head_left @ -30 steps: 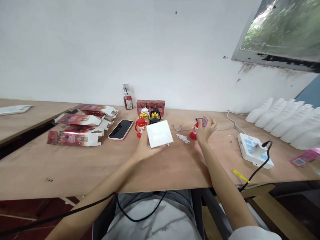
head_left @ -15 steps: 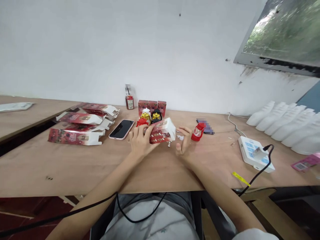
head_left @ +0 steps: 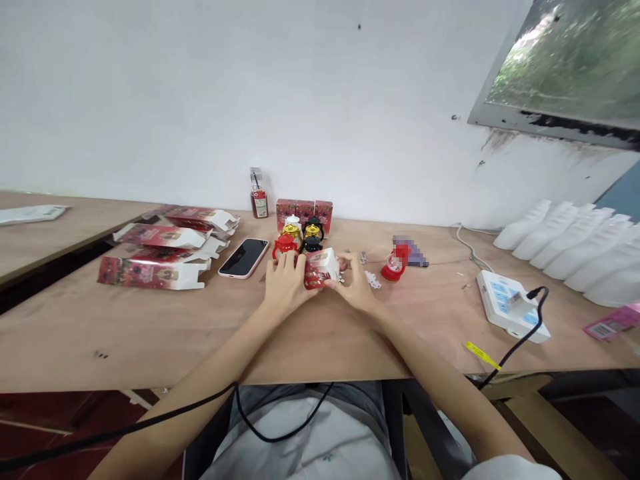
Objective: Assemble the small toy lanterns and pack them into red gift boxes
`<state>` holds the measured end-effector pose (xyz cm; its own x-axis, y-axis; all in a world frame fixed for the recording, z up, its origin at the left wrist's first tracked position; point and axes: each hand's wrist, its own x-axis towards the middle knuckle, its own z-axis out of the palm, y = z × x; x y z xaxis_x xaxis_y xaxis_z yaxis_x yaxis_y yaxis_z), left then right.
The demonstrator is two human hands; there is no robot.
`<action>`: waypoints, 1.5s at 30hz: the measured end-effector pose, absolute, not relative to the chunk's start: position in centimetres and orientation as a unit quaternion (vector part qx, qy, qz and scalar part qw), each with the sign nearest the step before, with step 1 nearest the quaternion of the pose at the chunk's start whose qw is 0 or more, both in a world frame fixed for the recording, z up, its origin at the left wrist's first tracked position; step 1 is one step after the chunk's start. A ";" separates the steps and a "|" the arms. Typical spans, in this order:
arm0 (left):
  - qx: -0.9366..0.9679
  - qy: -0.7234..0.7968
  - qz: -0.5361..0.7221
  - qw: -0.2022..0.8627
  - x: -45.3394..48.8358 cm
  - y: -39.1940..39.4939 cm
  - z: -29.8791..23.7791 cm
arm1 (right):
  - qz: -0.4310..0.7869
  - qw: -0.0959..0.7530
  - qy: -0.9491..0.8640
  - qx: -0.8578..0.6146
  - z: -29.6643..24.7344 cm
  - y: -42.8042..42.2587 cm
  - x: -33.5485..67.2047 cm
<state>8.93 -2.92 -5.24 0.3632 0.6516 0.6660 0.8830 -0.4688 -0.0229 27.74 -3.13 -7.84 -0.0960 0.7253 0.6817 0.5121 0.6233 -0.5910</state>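
A small red printed carton (head_left: 317, 268) with a white end lies between my hands over the middle of the table. My left hand (head_left: 285, 281) is closed around its left side. At its white end is my right hand (head_left: 354, 285), thumb and fingers curled onto it. Just behind stand several mini lanterns: a red one (head_left: 285, 245), a gold-topped one (head_left: 295, 230) and a black one (head_left: 313, 243). Small white pieces (head_left: 373, 280) lie right of my right hand, near another red lantern (head_left: 393, 268).
Flattened red cartons (head_left: 145, 272) are stacked at left beside a phone (head_left: 244, 258). Three upright red boxes (head_left: 305, 212) and a bottle (head_left: 259, 200) stand by the wall. At right are a power strip (head_left: 511, 308), a black cable (head_left: 520, 342) and white moulded pieces (head_left: 575, 250).
The carton has come down and tilted differently. My right hand has moved left from beside it onto its white end, and the small white pieces at the right are more exposed.
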 end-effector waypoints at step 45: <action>-0.833 -0.457 -0.266 0.166 9.6 -3.1 -5.6 | 0.324 0.584 -0.588 -0.457 -7.8 -1.7 27.8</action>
